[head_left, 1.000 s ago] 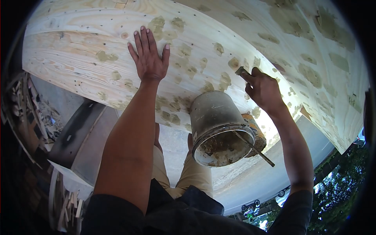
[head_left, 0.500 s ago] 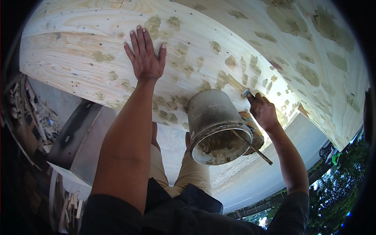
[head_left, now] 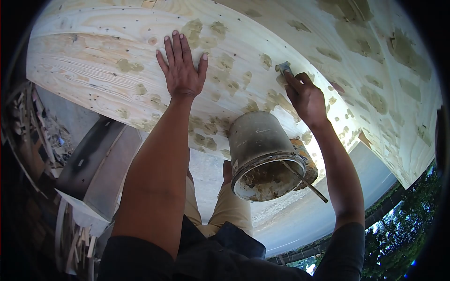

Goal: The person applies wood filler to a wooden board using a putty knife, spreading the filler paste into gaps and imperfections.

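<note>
My left hand lies flat on the pale wooden panel, fingers spread, holding nothing. In my right hand is a small putty knife, its grey blade against the panel near a patch of filler. Patches of greenish-brown filler dot the wood around both hands. Below and left of my right hand, a dirty bucket lies tipped with its mouth toward me. A thin stick pokes out of its opening. My fingers hide most of the knife's handle.
A second patched wooden panel rises at the right. Beside the bucket sits a stained, rusty-looking container. Scrap wood and a dark curved-edged object are at lower left. Trees show at lower right.
My right hand has moved up and slightly left across the panel with the putty knife. My left hand stays flat on the wood; the whole view has shifted slightly.
</note>
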The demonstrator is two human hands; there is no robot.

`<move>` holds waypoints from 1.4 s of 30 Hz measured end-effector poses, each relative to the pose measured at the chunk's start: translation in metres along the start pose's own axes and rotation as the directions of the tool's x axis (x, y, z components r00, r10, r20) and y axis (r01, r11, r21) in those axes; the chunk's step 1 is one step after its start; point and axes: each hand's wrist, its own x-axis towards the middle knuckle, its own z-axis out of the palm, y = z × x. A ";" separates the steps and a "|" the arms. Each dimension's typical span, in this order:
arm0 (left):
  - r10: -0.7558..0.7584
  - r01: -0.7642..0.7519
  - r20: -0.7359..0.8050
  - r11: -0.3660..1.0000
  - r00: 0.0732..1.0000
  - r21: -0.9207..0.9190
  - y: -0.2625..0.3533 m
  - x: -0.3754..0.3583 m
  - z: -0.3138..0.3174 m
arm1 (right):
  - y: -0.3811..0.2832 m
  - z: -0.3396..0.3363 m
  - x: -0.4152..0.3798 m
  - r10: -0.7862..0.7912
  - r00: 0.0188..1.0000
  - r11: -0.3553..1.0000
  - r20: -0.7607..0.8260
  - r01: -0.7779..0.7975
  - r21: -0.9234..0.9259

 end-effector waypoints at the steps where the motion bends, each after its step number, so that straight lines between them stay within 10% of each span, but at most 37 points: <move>1: 0.003 -0.003 0.001 1.000 1.000 -0.004 0.000 -0.001 0.000 | 0.000 0.005 0.002 -0.008 1.000 0.998 -0.003 0.008 -0.068; 5: 0.001 -0.001 0.008 1.000 1.000 -0.009 0.000 -0.002 -0.001 | -0.013 -0.014 -0.001 0.177 0.974 0.973 0.144 -0.151 -0.172; 18: -0.008 0.008 0.023 1.000 1.000 0.003 0.001 0.001 -0.001 | -0.036 -0.033 0.013 0.093 0.934 0.983 0.344 -0.031 -0.183; 22: -0.006 0.006 0.021 1.000 1.000 0.000 0.001 0.000 -0.002 | -0.042 -0.018 0.033 -0.061 0.990 0.997 0.129 0.067 -0.042; 42: -0.010 0.010 0.028 1.000 1.000 0.002 0.001 0.001 -0.002 | -0.021 -0.035 0.004 0.160 0.939 0.957 0.304 -0.073 -0.279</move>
